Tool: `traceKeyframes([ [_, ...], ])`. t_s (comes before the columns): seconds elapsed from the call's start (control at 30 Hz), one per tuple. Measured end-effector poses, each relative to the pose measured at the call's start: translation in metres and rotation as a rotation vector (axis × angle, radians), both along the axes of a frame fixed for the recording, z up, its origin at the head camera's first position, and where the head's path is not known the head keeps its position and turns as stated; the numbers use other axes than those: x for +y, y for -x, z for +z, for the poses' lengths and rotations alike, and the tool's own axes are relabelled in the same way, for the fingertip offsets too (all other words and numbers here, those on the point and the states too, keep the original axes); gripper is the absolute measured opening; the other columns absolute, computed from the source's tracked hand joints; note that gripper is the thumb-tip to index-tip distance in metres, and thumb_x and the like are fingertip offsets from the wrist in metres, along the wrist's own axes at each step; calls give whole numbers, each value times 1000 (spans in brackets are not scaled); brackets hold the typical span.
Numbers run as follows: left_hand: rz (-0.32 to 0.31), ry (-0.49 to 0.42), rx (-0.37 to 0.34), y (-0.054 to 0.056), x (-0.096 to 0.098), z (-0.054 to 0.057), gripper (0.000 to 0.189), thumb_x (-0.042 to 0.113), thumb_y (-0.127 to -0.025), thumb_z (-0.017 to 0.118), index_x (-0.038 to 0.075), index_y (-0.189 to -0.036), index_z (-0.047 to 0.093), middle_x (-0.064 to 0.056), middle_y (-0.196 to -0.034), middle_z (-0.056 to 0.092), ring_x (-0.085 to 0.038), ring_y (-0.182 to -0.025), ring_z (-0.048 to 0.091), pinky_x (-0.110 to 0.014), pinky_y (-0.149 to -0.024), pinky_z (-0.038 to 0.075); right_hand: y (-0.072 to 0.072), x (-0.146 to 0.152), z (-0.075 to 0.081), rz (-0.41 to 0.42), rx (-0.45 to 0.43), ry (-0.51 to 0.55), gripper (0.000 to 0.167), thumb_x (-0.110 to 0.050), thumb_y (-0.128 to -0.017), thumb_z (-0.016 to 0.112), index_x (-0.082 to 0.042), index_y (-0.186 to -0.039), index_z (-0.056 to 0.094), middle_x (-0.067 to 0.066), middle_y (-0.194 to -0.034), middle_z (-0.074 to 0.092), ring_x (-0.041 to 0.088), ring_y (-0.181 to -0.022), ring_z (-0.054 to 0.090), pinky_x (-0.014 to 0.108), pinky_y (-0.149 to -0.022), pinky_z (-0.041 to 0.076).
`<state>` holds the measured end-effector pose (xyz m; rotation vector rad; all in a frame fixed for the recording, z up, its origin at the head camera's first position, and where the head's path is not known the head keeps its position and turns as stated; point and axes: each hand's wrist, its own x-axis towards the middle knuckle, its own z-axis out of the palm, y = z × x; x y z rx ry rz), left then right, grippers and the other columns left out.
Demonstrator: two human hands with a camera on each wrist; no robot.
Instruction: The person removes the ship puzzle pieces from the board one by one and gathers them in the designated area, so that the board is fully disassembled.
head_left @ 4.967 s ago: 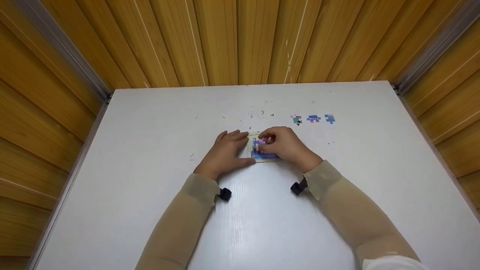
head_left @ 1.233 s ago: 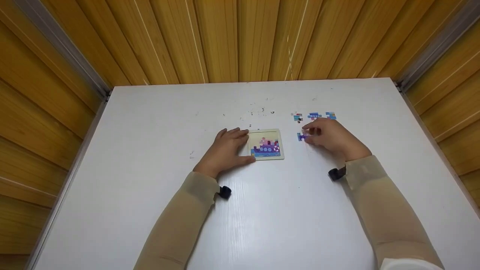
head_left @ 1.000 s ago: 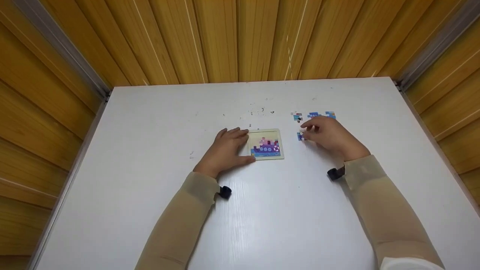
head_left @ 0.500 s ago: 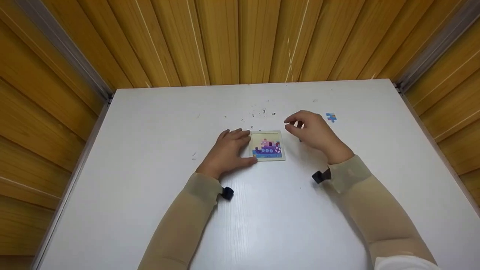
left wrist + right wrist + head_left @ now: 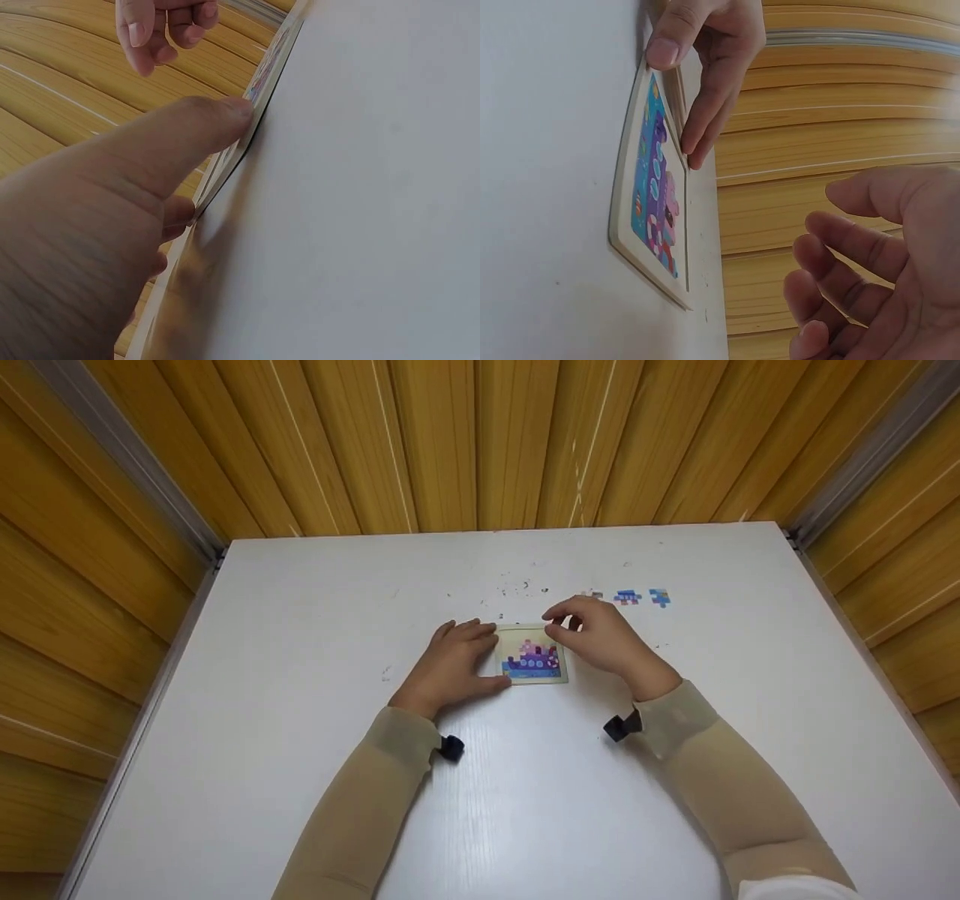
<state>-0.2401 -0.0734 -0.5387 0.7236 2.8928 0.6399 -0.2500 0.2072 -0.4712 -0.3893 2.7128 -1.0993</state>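
Room above frame, left fingers at edge

The left arm and right arm both reach forward and lean in. The left hand rests low, palm down, its thumb poked out away from its fingers. The right hand hangs in the air, bare inside, thumb and fingers softly bent, with a small gap between.

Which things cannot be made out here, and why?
Head view: leftmost loose piece, partly hidden by the right hand.
Head view: dark specks, too small to identify.
Left wrist view: puzzle picture, too edge-on to read.
Right wrist view: left hand, partly cut off by top edge.
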Motion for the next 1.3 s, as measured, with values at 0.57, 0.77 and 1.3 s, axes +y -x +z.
traceKeyframes([
  [0.57,-2,6,-22,0,0,1,86,65,-97,81,15,-165,61,3,-177,53,-26,-172,39,-52,-147,16,4,-4,-22,46,-46,-5,41,-24,-108,74,-10,-146,76,11,-140,72,30,-117,62,42,-99,53],
  [0.77,-9,10,-10,0,0,1,86,65,-97,81,15,-164,61,3,-177,53,-27,-172,39,-54,-147,17,1,-9,-28,63,-72,-27,44,-23,-108,77,-13,-150,74,6,-143,68,29,-122,62,46,-107,56],
  [1.3,-20,14,6,-1,-1,1,85,66,-98,80,15,-164,61,3,-177,53,-26,-172,39,-54,-147,17,-2,-16,-42,153,-15,-70,47,-22,-108,79,-8,-152,72,12,-142,67,30,-124,63,50,-110,56],
])
